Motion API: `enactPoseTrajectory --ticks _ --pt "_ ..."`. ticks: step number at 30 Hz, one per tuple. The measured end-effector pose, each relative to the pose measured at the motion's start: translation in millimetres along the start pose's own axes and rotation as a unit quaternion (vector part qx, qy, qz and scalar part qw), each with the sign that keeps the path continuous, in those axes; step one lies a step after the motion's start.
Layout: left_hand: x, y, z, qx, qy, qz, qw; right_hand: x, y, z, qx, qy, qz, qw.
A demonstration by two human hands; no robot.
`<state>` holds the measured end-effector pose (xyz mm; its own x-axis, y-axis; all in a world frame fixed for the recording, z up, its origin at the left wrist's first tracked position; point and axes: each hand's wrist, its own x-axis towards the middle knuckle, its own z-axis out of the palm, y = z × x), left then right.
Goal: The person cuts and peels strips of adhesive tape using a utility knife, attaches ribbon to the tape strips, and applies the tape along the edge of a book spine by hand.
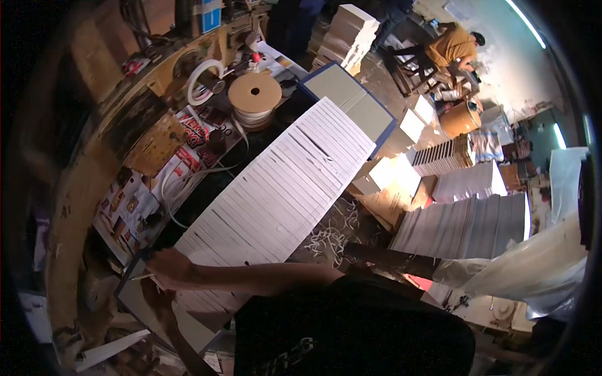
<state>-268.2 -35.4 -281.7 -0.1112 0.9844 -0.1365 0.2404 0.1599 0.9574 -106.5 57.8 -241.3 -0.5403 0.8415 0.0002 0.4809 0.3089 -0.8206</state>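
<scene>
My right hand (168, 269) is closed at the lower left end of a long row of white-edged book blocks (276, 188), its forearm crossing over them. Just below it is my left hand (157, 299), its fingers bent close to the right one. Between them a thin pale strip or stick (143, 276) pokes out to the left; what else they hold is hidden. Under the hands lies a grey board (141, 307) with a dark edge. A second grey board with a blue border (351, 97) stands at the row's far end.
A spool (254, 94) of white tape sits left of the row, near a white ring (199, 84) and printed sheets (128, 210). Cord scraps (332, 241) lie to the right. Stacks of paper (464, 225) stand further right. A person (451, 47) sits at the back.
</scene>
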Motion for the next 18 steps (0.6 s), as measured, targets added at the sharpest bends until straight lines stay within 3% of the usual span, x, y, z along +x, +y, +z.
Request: enactPoseTrajectory --ticks 2,4,6,7,9,10,11,12,14,17,18 --pt "-0.3 4.2 -7.1 0.085 -0.006 -0.011 0.996 -0.1 1.6 -0.4 0.024 0.027 -0.004 0.999" --pt "7.3 18.7 3.4 0.048 0.027 -0.015 0.998 -10.4 5.4 -17.4 0.013 0.083 -0.069 0.994" --pt "11.8 40.3 3.3 0.326 0.015 0.19 0.926 -20.2 36.5 -41.6 -0.009 0.083 -0.043 0.996" --pt "13.9 67.1 15.2 0.347 -0.002 0.168 0.923 -27.1 52.6 -61.0 -0.03 0.073 -0.021 0.997" --pt "20.3 86.7 36.6 0.377 -0.018 0.154 0.913 -67.6 105.4 -141.0 -0.074 0.149 0.009 0.986" --pt "25.8 95.7 49.7 0.401 -0.04 0.141 0.904 -99.4 153.5 -182.9 0.078 0.192 0.01 0.978" --pt "34.9 105.2 66.6 0.402 -0.04 0.145 0.903 -138.6 208.1 -226.9 -0.053 0.231 -0.059 0.97" --pt "45.1 113.6 86.0 0.352 -0.084 0.141 0.922 -183.9 221.5 -287.6 0.151 0.227 0.066 0.96" --pt "65.2 129.0 129.3 0.248 -0.17 0.128 0.945 -292.6 276.4 -377.2 -0.01 0.348 0.215 0.912" --pt "102.9 150.2 207.8 0.241 -0.225 0.204 0.922 -490.7 304.1 -445.7 -0.185 0.478 0.437 0.739" --pt "114.8 158.0 236.6 0.223 -0.248 0.222 0.916 -612.3 380.9 -450.5 -0.289 0.489 0.356 0.742"
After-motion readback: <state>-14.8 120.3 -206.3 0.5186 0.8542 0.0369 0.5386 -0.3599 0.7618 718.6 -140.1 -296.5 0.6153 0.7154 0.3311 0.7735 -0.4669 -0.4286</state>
